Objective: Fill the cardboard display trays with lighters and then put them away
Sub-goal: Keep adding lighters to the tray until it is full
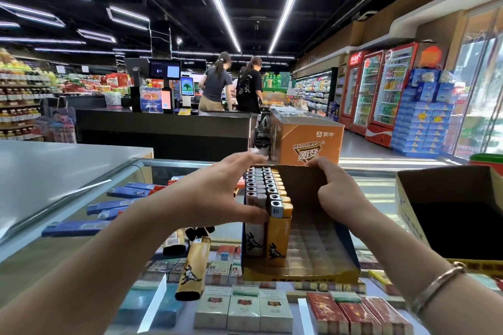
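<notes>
A cardboard display tray (345, 266) stands on the glass counter, its left side filled with two upright rows of lighters (268, 198), white and yellow. My left hand (217, 193) presses against the left side of those rows, thumb at the front lighter. My right hand (336, 193) grips the tray's raised back flap. The tray's right half shows bare slots. Loose lighters lie on the glass: a yellow one (192, 269) near the tray's front left and several blue ones (109, 207) further left.
An open cardboard box (408, 209) sits at the right on the counter. Cigarette packs (245, 310) show under the glass. A grey countertop (54, 168) lies to the left. Two people stand at a checkout far behind.
</notes>
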Tool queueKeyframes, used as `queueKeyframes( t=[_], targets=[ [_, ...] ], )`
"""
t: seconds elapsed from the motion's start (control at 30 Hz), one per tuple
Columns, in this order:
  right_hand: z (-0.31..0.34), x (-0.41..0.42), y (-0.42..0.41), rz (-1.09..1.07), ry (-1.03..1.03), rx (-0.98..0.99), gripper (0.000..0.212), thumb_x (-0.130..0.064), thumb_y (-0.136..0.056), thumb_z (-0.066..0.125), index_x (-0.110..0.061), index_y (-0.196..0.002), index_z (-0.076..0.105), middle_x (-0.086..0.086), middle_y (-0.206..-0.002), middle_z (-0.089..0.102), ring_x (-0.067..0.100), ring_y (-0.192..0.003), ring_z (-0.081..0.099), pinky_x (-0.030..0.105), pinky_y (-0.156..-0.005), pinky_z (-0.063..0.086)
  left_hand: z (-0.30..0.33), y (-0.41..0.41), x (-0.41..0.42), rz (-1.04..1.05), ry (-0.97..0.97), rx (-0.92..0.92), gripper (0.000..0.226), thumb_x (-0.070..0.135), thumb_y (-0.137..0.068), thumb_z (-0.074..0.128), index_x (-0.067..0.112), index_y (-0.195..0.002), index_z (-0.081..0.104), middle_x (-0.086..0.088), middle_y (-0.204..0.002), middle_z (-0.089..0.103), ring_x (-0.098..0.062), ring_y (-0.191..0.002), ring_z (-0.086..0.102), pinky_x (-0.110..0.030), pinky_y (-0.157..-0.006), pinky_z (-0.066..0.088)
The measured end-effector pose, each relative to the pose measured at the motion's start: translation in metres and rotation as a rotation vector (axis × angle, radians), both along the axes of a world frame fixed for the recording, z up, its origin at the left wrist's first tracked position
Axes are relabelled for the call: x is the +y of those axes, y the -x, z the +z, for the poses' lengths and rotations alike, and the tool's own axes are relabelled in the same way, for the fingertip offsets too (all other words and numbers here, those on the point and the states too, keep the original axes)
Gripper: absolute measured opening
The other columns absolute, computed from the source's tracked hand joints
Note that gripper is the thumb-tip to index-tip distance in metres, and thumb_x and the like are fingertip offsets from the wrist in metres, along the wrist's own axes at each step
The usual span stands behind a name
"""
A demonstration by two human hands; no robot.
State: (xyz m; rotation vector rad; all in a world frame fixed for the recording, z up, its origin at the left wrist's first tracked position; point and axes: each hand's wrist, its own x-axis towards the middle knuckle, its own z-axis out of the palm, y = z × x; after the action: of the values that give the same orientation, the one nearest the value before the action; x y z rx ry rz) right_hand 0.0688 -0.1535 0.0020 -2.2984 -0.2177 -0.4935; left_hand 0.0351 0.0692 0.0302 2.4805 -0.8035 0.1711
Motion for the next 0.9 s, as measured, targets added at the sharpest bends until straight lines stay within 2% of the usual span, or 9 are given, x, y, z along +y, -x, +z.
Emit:
queueKeyframes(
  t=[0.07, 0.13, 0.37, 0.43, 0.5, 0.63, 0.77, 0.83, 0.9],
  targets=[
    [0.0, -0.001, 0.0, -0.013, 0.003, -0.007, 0.048, 0.009, -0.077, 0.041, -0.03, -0.104, 0.046, 0.008, -0.107, 0.05, 0.023, -0.093, 0.047, 0.033, -0.076, 0.045, -0.004, -0.004, -0.003, -0.024, 0.093, 0.078, 0.085, 0.041, -0.069, 0.075, 0.043, -0.137, 0.025, 0.023, -0.114, 0.043, 0.006, -0.096, 0.048, -0.015, -0.079, 0.042],
    [0.001, -0.003, 0.0, -0.044, 0.001, -0.012, 0.047, 0.009, -0.077, 0.041, -0.027, -0.107, 0.049, 0.006, -0.106, 0.051, 0.022, -0.092, 0.048, 0.035, -0.076, 0.046, -0.008, -0.006, -0.007, -0.031, 0.135, 0.085, 0.083, 0.04, -0.069, 0.075, 0.043, -0.136, 0.027, 0.029, -0.105, 0.042, 0.01, -0.093, 0.047, -0.013, -0.076, 0.041],
    [0.002, -0.009, -0.002, -0.125, -0.005, 0.005, 0.046, 0.007, -0.075, 0.041, -0.021, -0.111, 0.052, 0.009, -0.109, 0.054, 0.025, -0.094, 0.05, 0.036, -0.075, 0.046, -0.017, -0.012, -0.011, -0.082, 0.256, 0.18, 0.085, 0.047, -0.063, 0.073, 0.048, -0.133, 0.025, 0.014, -0.136, 0.04, 0.001, -0.117, 0.038, -0.022, -0.092, 0.039],
    [0.002, -0.008, -0.002, -0.132, 0.003, 0.007, 0.047, 0.006, -0.076, 0.041, -0.021, -0.112, 0.051, 0.008, -0.11, 0.054, 0.025, -0.095, 0.05, 0.04, -0.078, 0.048, -0.007, -0.013, -0.002, -0.106, 0.279, 0.243, 0.084, 0.048, -0.06, 0.071, 0.047, -0.131, 0.026, 0.012, -0.138, 0.035, 0.002, -0.113, 0.042, -0.018, -0.087, 0.043],
    [0.003, -0.007, -0.002, -0.135, 0.011, 0.014, 0.047, 0.005, -0.076, 0.042, -0.021, -0.113, 0.051, 0.008, -0.112, 0.054, 0.026, -0.097, 0.051, 0.045, -0.083, 0.049, 0.001, -0.015, 0.011, -0.039, 0.277, 0.237, 0.066, 0.047, -0.064, 0.069, 0.046, -0.121, 0.036, 0.008, -0.132, 0.043, -0.002, -0.109, 0.048, -0.017, -0.08, 0.047],
    [0.004, -0.006, 0.0, -0.131, 0.0, 0.029, 0.046, 0.006, -0.075, 0.042, -0.02, -0.112, 0.051, 0.008, -0.109, 0.056, 0.026, -0.095, 0.052, 0.046, -0.083, 0.049, -0.002, -0.025, 0.032, 0.329, -0.106, -0.074, 0.039, 0.036, -0.085, 0.06, 0.029, -0.122, 0.051, 0.006, -0.112, 0.056, -0.005, -0.094, 0.052, -0.015, -0.064, 0.037],
    [0.005, -0.006, 0.0, -0.135, 0.013, 0.037, 0.046, 0.005, -0.075, 0.042, -0.021, -0.113, 0.05, 0.008, -0.109, 0.056, 0.027, -0.096, 0.052, 0.049, -0.084, 0.049, -0.018, -0.032, 0.033, 0.511, -0.299, -0.046, 0.031, 0.043, -0.086, 0.054, 0.031, -0.115, 0.054, 0.014, -0.086, 0.053, -0.002, -0.074, 0.05, -0.021, -0.058, 0.039],
    [0.005, -0.005, 0.001, -0.137, 0.017, 0.038, 0.046, 0.004, -0.075, 0.042, -0.021, -0.112, 0.049, 0.008, -0.109, 0.056, 0.027, -0.096, 0.053, 0.049, -0.084, 0.049, -0.026, -0.036, 0.031, 0.573, -0.375, -0.043, 0.04, 0.053, -0.085, 0.05, 0.035, -0.121, 0.047, 0.012, -0.088, 0.052, -0.006, -0.077, 0.052, -0.025, -0.065, 0.046],
    [0.004, -0.005, 0.001, -0.137, 0.016, 0.041, 0.046, 0.004, -0.074, 0.042, -0.021, -0.113, 0.049, 0.008, -0.109, 0.056, 0.027, -0.096, 0.053, 0.049, -0.084, 0.049, -0.034, -0.041, 0.029, 0.618, -0.442, -0.054, 0.048, 0.059, -0.083, 0.046, 0.039, -0.127, 0.042, 0.005, -0.107, 0.055, -0.017, -0.091, 0.054, -0.035, -0.079, 0.049]
  ],
)
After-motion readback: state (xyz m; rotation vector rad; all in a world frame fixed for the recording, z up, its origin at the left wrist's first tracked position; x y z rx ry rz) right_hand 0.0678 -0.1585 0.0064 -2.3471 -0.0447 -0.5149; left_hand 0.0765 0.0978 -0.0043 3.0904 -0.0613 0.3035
